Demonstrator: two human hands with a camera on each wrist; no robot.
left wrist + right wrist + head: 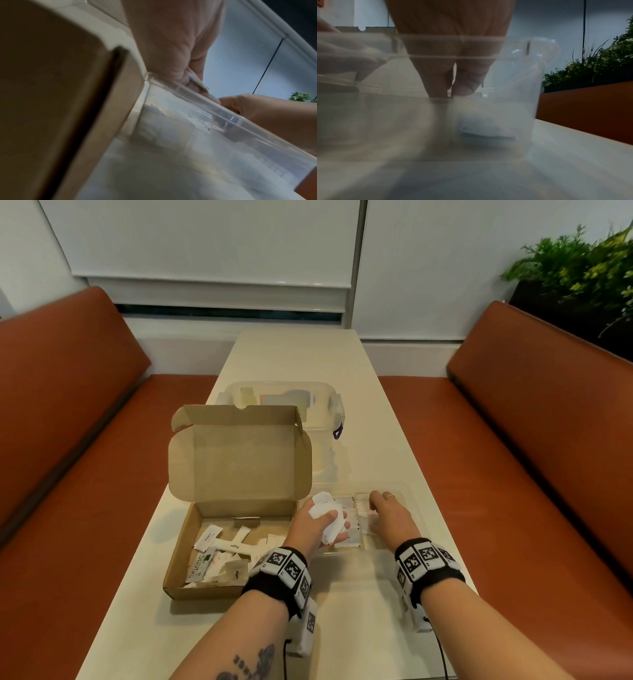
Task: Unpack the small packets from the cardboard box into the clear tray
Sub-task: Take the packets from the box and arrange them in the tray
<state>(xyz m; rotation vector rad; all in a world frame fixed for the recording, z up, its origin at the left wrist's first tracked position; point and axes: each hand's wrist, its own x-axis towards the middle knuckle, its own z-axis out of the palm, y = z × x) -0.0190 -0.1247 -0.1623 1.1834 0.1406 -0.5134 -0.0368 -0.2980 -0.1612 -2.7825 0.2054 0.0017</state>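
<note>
The left hand (317, 520) fingers grip a bunch of light, floppy small packets (325, 510) over the clear tray (409, 501), best pinched by their edges, while the right hand (388, 513) fingers press packets flat inside.

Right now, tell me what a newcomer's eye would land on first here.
First, the left hand gripping a bunch of white packets over the clear tray, while the right hand reaches down into the tray. Next, the open cardboard box left of the tray, more packets scattered inside. Orange benches flank the table.
</note>
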